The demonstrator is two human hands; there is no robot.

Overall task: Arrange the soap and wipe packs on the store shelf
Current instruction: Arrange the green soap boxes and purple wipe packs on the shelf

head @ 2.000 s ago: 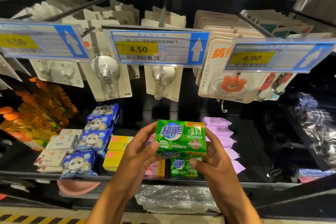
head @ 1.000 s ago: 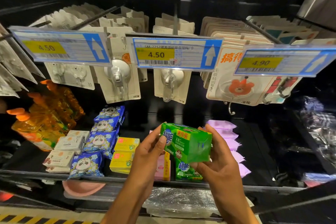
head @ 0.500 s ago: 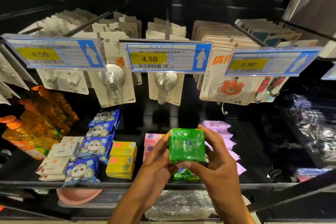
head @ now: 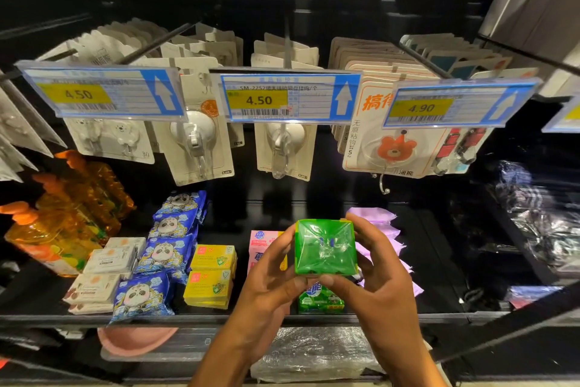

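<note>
Shelf [head: 433, 261] looked mostly sorted in the head view, I'd say. Panda wipe packs [head: 163, 251] ran in a row front to back, and two yellow soap boxes [head: 212, 275] sat just beside them. Next came pink soap packs [head: 262, 240], then one green soap pack [head: 320, 300] lying at the front lip, with purple packs [head: 376, 223] lined up on the far right. The only thing left, as far as I could tell, was the green soap brick [head: 324, 247], which wasn't set down yet. It was held up in front of the shelf's front edge, right over the green one lying there. My guess is it belonged on top of or behind that one.

Both hands were on it. The left hand [head: 270, 283] had its fingers curled round the left side and the right hand [head: 383, 276] wrapped the right side, thumbs tucked under the near bottom edge. The end face pointed at the camera.

Materials: the brick was a squarish block in glossy green film, with wrinkly folds meeting in the middle of the end face. Probably a bit slippery. The panda packs were soft, puffy plastic pillows, the yellow ones crisp-cornered boxes, the purple ones flat floppy pouches with crimped edges. Orange bottles [head: 62, 223] on the left looked like clear hard plastic
</note>
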